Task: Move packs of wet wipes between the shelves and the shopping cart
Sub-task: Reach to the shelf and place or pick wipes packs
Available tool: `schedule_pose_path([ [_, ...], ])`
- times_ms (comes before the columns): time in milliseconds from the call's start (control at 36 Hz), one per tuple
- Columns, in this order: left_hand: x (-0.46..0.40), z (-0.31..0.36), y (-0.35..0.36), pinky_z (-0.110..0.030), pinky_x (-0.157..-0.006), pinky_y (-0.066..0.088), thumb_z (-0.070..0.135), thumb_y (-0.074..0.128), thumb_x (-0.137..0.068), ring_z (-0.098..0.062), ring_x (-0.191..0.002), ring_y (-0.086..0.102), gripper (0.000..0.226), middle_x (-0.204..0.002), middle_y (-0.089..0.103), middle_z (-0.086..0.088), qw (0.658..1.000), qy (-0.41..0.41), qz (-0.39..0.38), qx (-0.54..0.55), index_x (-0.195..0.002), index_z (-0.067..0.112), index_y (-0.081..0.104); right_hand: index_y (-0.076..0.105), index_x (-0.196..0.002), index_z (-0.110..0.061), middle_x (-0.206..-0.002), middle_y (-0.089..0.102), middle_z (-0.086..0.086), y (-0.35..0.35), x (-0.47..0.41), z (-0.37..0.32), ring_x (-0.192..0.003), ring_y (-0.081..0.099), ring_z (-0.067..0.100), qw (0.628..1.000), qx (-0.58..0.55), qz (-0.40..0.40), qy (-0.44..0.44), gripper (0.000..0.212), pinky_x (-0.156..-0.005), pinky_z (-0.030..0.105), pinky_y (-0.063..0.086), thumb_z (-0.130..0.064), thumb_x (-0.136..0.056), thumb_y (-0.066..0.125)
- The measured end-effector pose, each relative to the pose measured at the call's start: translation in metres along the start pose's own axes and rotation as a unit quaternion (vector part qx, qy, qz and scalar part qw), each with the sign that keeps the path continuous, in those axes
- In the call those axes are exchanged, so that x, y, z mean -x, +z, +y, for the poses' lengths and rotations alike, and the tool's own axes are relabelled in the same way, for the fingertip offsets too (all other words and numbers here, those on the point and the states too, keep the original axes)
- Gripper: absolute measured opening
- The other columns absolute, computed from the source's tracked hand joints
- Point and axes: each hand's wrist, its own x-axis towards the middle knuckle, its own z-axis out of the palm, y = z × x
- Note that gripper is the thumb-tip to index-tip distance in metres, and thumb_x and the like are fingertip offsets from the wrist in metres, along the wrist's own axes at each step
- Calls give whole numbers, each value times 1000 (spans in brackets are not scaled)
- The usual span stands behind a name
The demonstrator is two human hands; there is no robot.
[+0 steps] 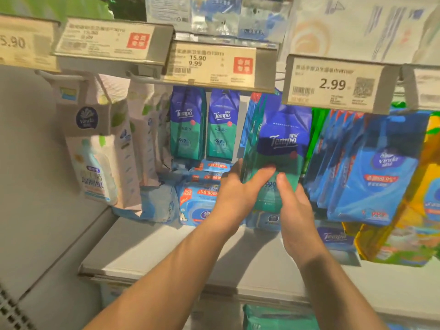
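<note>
The Tempo pack (276, 148) between the hands is soft plastic film, glossy, with light sheen on its blue and green print. The two hanging Tempo packs (204, 122) behind it have the same shiny film. The blue Vinda packs (378, 167) on the right are glossy plastic too, creased at the edges. The white packs (102, 148) on the left look like smoother, duller film. The price tags (331, 84) are matt paper under clear plastic holders. The shelf (152, 248) is smooth painted metal, pale grey and matt.
</note>
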Motion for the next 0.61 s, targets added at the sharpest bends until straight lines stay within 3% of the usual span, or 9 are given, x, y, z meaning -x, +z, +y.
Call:
schedule_pose_path([
  [111, 8, 7, -4, -42, -90, 60, 63, 79, -53, -12, -95, 75, 65, -103, 78, 6, 1000, -7, 13, 25, -105, 25, 70, 65, -129, -18, -120, 74, 4, 2, 8, -4, -113, 70, 24, 999, -44, -17, 19, 36, -100, 47, 53, -38, -99, 58],
  [194, 14, 14, -7, -44, -90, 60, 61, 83, -52, -12, -96, 75, 73, -105, 77, 8, 999, -13, 6, 37, -113, 25, 67, 66, -127, -14, -117, 75, 8, 3, 12, -9, -111, 70, 27, 996, -79, -24, 43, 33, -98, 48, 54, -30, -103, 51],
  [306, 23, 21, -10, -46, -92, 59, 62, 84, -51, -15, -99, 74, 75, -107, 77, 8, 999, -7, 4, 34, -115, 27, 65, 66, -127, -15, -115, 75, 8, 7, 24, -19, -106, 72, 26, 997, -71, -15, 27, 36, -89, 43, 57, -35, -100, 55],
  [389, 34, 23, -9, -48, -95, 57, 61, 84, -55, -17, -104, 73, 74, -110, 76, 6, 999, 2, -10, 52, -117, 26, 63, 64, -129, -15, -116, 75, 5, 8, 37, -23, -108, 72, 23, 998, -62, -6, -1, 53, -92, 42, 56, -47, -87, 59],
  [500, 50, 25, -10, -52, -96, 56, 60, 85, -58, -23, -105, 73, 68, -111, 76, 2, 997, 17, -42, 67, -114, 27, 63, 66, -123, -15, -110, 77, -1, 6, 56, -29, -102, 73, 16, 998, -51, 4, -23, 34, -83, 31, 59, -37, -99, 55],
  [556, 58, 28, -11, -53, -96, 55, 64, 86, -55, -24, -106, 72, 71, -112, 76, 2, 996, 29, -47, 64, -112, 30, 63, 68, -117, -17, -105, 78, -6, 5, 66, -31, -99, 74, 12, 998, -45, 14, -46, 33, -79, 25, 59, -42, -95, 63],
  [611, 67, 31, -12, -54, -97, 54, 69, 86, -54, -25, -109, 71, 74, -115, 75, 1, 995, 44, -57, 64, -114, 32, 62, 69, -111, -19, -102, 78, -6, 4, 75, -32, -97, 74, 11, 997, -43, 25, -61, 39, -80, 27, 59, -47, -85, 64],
])
